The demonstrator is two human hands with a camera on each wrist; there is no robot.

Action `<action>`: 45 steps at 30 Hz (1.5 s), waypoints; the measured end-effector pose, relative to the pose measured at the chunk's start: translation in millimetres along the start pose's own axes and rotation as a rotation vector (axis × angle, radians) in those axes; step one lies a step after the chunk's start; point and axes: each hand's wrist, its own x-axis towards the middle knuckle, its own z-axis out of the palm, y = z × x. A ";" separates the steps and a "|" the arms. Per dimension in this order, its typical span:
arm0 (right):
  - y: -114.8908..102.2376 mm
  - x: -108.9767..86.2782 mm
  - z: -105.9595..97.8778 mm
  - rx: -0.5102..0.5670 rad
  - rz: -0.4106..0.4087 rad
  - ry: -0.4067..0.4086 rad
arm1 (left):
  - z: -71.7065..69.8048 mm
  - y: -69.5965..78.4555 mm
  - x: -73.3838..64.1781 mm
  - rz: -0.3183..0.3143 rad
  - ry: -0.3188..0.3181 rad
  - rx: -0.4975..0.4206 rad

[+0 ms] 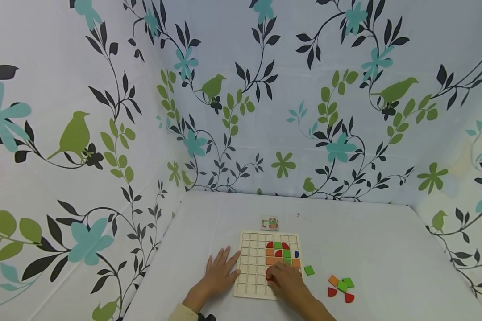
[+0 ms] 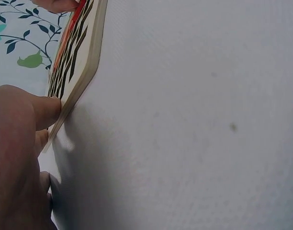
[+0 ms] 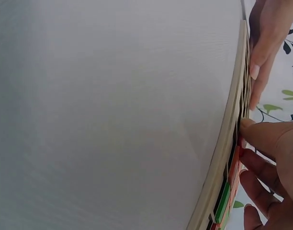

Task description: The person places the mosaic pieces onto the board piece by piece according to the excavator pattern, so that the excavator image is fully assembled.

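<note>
A wooden grid board (image 1: pixel 251 265) lies on the table, with red, orange and green tiles set in cells on its right side. My left hand (image 1: pixel 220 273) rests at the board's left edge, fingers spread and the thumb touching the rim. Over the lower right of the grid, my right hand (image 1: pixel 288 285) pinches a red curved tile (image 1: pixel 269 273) between thumb and curled fingers. In the right wrist view that red tile (image 3: pixel 241 141) is at the fingertips, low over the cells. Part of the board is hidden beneath the right hand.
A small pattern card (image 1: pixel 269 223) lies behind the board. One green tile (image 1: pixel 309 270) sits just right of it. Farther right is a loose cluster of several tiles, including an orange tile (image 1: pixel 333 280) and a red quarter-round (image 1: pixel 349 298). Patterned cloth (image 1: pixel 281 111) hangs behind the table.
</note>
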 end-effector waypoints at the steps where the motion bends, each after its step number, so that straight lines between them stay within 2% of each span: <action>1: 0.7 0.0 0.7 -0.001 0.006 -0.005 | -0.2 0.4 -0.2 0.004 0.003 -0.002; 9: 2.5 -2.6 2.8 -0.059 0.026 0.036 | -18.4 18.9 -6.7 0.008 -0.054 -0.011; 21: 1.3 -6.0 -3.3 -0.057 -0.009 0.018 | -15.1 17.6 -3.7 0.005 -0.055 -0.007; 30: 2.5 -5.8 -2.5 -0.065 0.020 0.087 | -10.2 15.7 -4.3 0.057 -0.015 -0.042; 33: 3.3 -7.4 -5.6 -0.049 0.040 0.088 | -7.5 13.5 -2.8 0.042 -0.023 -0.028; 36: 10.1 -11.1 -8.8 -0.032 0.105 0.090 | -6.9 12.1 -2.2 0.034 -0.031 -0.016; 41: 36.6 -22.6 -20.7 -0.013 0.329 0.095 | -6.2 9.3 -3.1 0.034 -0.024 -0.006; 45: 66.1 -40.6 -38.5 -0.004 0.483 0.132 | -8.6 9.7 -5.0 0.000 -0.035 0.020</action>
